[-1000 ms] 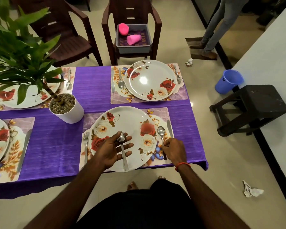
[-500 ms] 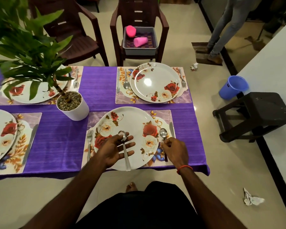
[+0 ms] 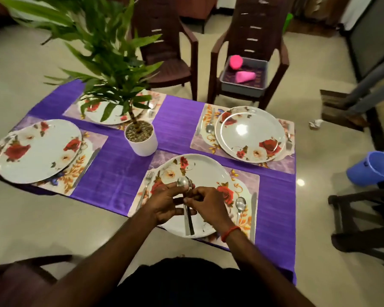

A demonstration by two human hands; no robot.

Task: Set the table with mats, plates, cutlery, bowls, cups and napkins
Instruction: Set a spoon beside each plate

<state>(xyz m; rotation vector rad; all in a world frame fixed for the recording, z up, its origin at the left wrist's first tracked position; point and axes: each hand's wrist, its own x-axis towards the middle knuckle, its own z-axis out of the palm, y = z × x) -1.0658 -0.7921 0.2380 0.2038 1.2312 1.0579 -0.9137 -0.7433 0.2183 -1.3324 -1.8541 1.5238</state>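
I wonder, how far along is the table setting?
Done: mats and plates at four places; nearest has fork, spoon, knife. In hand: left hand and right hand hold spoons above that plate. Left: pink cups lie in the tub; no bowls or napkins visible.

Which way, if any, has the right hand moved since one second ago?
Yes. The right hand went left, away from the spoon on the mat, over the plate to the held spoon in the left hand.
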